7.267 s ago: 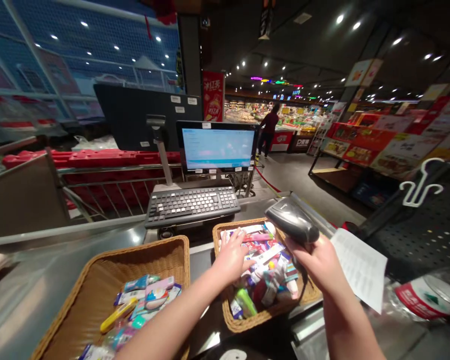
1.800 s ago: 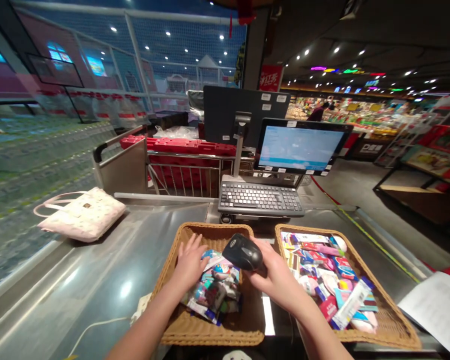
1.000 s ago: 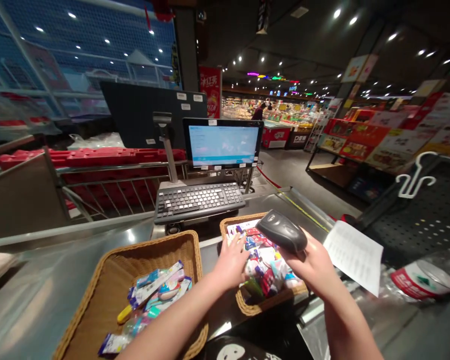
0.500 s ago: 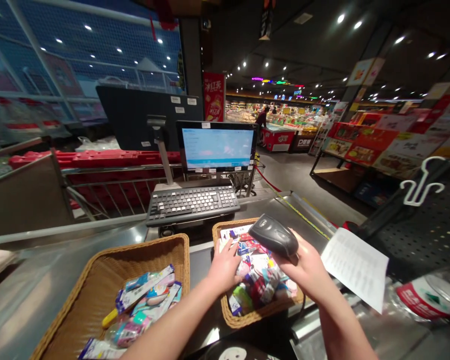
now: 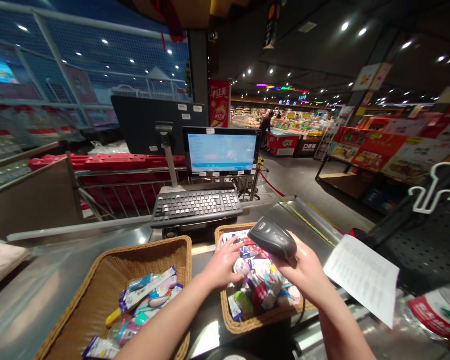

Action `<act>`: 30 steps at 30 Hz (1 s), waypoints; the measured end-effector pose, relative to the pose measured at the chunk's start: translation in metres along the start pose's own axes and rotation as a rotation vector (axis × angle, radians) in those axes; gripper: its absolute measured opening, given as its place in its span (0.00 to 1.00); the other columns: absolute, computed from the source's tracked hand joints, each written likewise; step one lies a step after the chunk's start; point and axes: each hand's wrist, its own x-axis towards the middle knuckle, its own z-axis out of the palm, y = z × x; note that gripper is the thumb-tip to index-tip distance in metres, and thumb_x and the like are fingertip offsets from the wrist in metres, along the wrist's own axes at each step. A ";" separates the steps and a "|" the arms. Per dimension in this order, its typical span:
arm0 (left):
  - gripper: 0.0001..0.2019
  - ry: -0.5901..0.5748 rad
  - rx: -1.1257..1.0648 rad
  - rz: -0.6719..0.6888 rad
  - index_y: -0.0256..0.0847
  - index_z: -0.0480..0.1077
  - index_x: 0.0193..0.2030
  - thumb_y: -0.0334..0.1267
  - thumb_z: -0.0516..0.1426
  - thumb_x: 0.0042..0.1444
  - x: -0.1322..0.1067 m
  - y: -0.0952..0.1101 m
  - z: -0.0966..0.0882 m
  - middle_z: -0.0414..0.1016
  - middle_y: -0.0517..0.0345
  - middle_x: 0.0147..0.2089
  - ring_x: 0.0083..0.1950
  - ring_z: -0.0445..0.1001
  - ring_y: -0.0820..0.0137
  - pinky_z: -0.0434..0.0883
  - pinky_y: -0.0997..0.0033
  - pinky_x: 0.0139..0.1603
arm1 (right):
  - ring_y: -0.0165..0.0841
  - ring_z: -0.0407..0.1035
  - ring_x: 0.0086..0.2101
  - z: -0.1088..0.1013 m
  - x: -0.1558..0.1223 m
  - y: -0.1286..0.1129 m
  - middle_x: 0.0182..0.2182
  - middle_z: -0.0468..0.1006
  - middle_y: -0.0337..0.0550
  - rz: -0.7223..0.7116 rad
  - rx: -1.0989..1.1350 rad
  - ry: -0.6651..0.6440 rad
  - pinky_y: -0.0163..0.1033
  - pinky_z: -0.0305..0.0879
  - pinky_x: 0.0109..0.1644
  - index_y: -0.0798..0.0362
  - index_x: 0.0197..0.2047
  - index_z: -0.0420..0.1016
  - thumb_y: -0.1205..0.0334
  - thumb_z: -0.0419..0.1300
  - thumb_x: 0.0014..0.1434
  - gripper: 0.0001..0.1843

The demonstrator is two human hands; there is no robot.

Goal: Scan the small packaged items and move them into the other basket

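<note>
My right hand (image 5: 303, 265) grips a black handheld barcode scanner (image 5: 272, 237) and holds it above the right wicker basket (image 5: 243, 327). My left hand (image 5: 222, 262) reaches into the same basket, its fingers spread over small packaged goods (image 5: 260, 280). A round pale pink and white item (image 5: 241, 267) lies beside its thumb; contact with it is hard to make out. The larger left wicker basket (image 5: 86, 280) holds several similar packages (image 5: 150, 295), partly covered by my left forearm.
Behind the baskets stand a keyboard (image 5: 197, 206) and a lit monitor (image 5: 221, 152). A printed sheet (image 5: 363, 277) lies at the right, near a clear container with a red label (image 5: 435, 312) and a white hook (image 5: 431, 192). A person (image 5: 265, 130) stands far back.
The view has shifted slightly, so the surroundings sit lower and farther right. My left fingers have moved a little, and the round pink and white item now shows beside the thumb. The scanner stays held.
</note>
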 end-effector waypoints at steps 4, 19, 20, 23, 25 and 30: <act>0.19 0.097 0.036 0.001 0.45 0.75 0.46 0.52 0.62 0.51 -0.001 -0.004 -0.028 0.63 0.49 0.68 0.73 0.49 0.49 0.36 0.35 0.71 | 0.45 0.68 0.54 0.001 -0.001 -0.002 0.55 0.74 0.48 -0.019 -0.027 0.016 0.51 0.65 0.60 0.50 0.53 0.73 0.65 0.58 0.56 0.21; 0.16 0.496 0.293 0.024 0.43 0.75 0.44 0.48 0.62 0.52 -0.014 -0.014 -0.157 0.65 0.47 0.67 0.73 0.51 0.49 0.36 0.35 0.70 | 0.47 0.59 0.64 0.026 0.013 -0.041 0.62 0.69 0.48 -0.160 -0.041 -0.017 0.56 0.58 0.67 0.49 0.61 0.68 0.67 0.58 0.54 0.29; 0.16 0.509 0.307 0.025 0.43 0.75 0.44 0.48 0.62 0.51 -0.015 -0.016 -0.164 0.66 0.47 0.66 0.73 0.51 0.49 0.36 0.35 0.70 | 0.47 0.59 0.64 0.029 0.014 -0.045 0.61 0.69 0.48 -0.166 -0.036 -0.023 0.56 0.58 0.67 0.49 0.60 0.68 0.68 0.58 0.54 0.29; 0.15 0.543 0.338 0.021 0.43 0.75 0.44 0.47 0.62 0.52 -0.021 -0.021 -0.180 0.65 0.48 0.67 0.73 0.51 0.51 0.35 0.37 0.71 | 0.46 0.60 0.63 0.036 0.017 -0.057 0.60 0.71 0.49 -0.186 -0.032 -0.029 0.56 0.59 0.66 0.49 0.59 0.68 0.68 0.57 0.53 0.29; 0.15 0.552 0.352 0.010 0.43 0.75 0.44 0.47 0.62 0.52 -0.026 -0.025 -0.186 0.64 0.49 0.67 0.73 0.51 0.52 0.34 0.38 0.71 | 0.46 0.60 0.63 0.040 0.018 -0.064 0.61 0.70 0.50 -0.214 -0.036 -0.033 0.56 0.60 0.66 0.50 0.61 0.67 0.69 0.57 0.53 0.31; 0.14 0.568 0.399 -0.009 0.43 0.75 0.44 0.45 0.61 0.52 -0.040 -0.033 -0.191 0.64 0.50 0.67 0.73 0.52 0.51 0.33 0.38 0.72 | 0.46 0.59 0.64 0.049 0.021 -0.076 0.63 0.67 0.50 -0.268 -0.034 -0.064 0.56 0.59 0.67 0.49 0.61 0.67 0.71 0.56 0.52 0.32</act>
